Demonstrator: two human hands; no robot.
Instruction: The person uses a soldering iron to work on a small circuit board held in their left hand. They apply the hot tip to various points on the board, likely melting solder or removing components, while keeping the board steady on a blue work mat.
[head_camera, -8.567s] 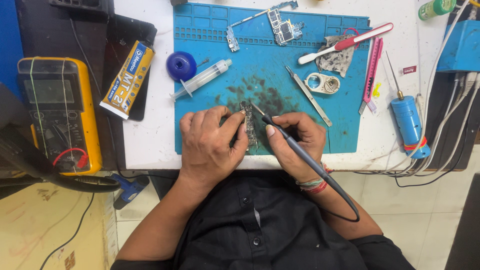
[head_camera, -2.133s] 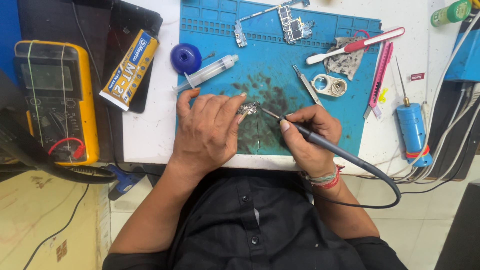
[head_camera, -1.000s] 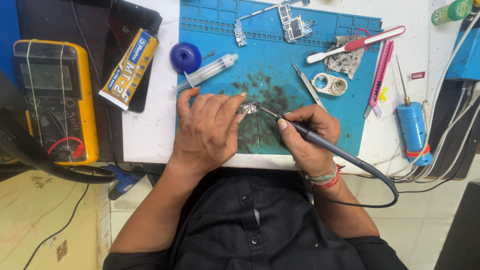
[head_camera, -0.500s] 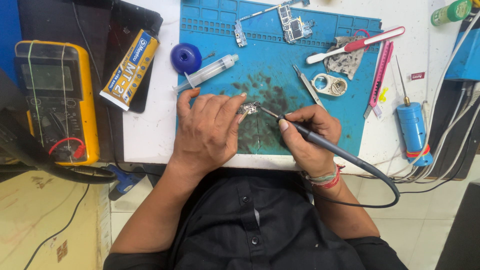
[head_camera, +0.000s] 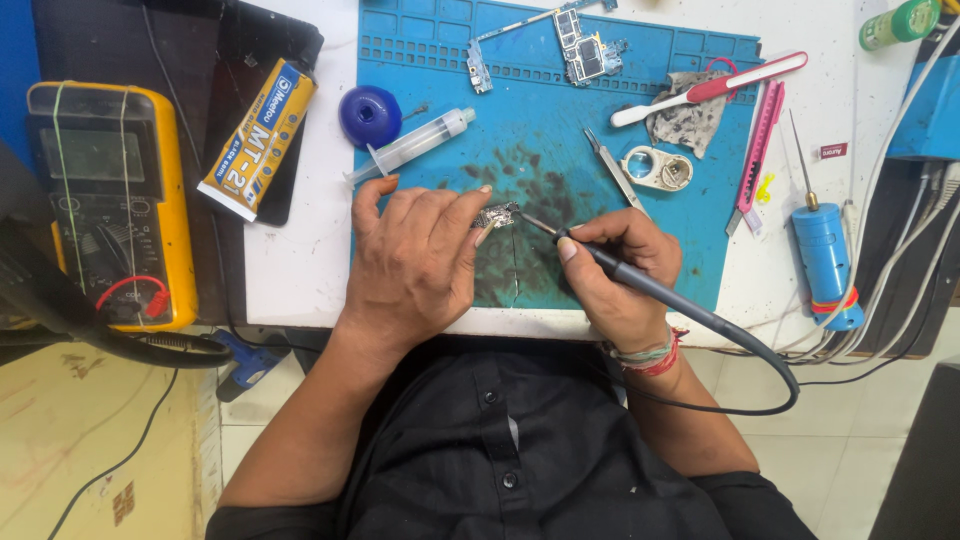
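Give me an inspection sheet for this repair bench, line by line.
Surface: blue work mat on a white table, dark stains at its middle.
Job's things: small circuit board under the soldering iron tip.
Clutter: syringe, glue tube, blue cap, tweezers, toothbrush, yellow meter, blue screwdriver.
Grippers: left hand steadies the board; right hand grips the iron like a pen.
Cables: iron's black cord loops right; white wires at the right edge.
Surroundings: tiled floor below.

Head view, straight down, close above mat (head_camera: 560, 130)
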